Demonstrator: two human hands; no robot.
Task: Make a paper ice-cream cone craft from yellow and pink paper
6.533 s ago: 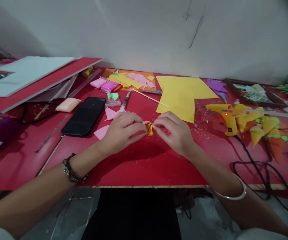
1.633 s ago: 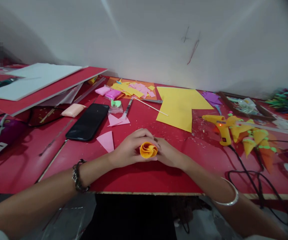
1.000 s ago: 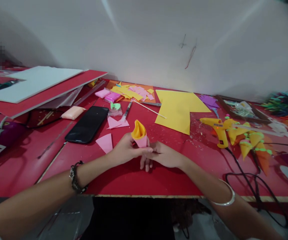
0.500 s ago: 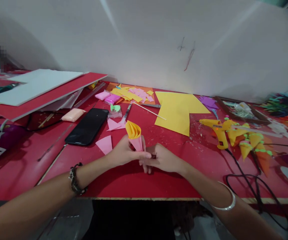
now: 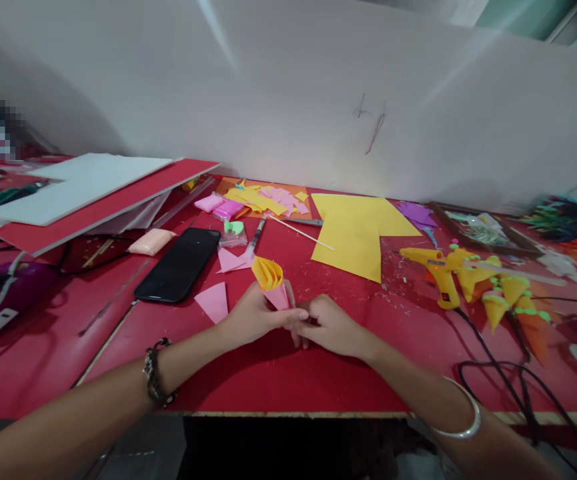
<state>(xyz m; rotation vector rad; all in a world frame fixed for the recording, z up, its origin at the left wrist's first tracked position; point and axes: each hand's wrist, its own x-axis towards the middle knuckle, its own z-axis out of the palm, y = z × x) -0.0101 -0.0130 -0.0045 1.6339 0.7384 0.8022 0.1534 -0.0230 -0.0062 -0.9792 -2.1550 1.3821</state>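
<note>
A small paper cone (image 5: 274, 287), pink outside with folded yellow paper inside, stands with its mouth up in my left hand (image 5: 255, 312). The left fingers and thumb wrap round its lower part. My right hand (image 5: 331, 327) meets the left fingertips at the cone's lower end, its fingers curled together; what lies between them is hidden. Left of the hands, a pink paper piece (image 5: 213, 302) lies flat on the red table (image 5: 288, 380). Behind them are a pen (image 5: 257, 235) and another pink paper piece (image 5: 235, 260).
A black phone (image 5: 178, 265) lies at left, near white and red boards (image 5: 83, 187). Yellow paper (image 5: 351, 233) lies behind the hands. At right are a yellow glue gun (image 5: 441, 273) with a looped black cord, small decorated cones (image 5: 495, 307) and a tray (image 5: 488, 233).
The whole view has shifted, so the table and objects sit slightly lower in the picture. Both hands keep nearly the same hold at the cone.
</note>
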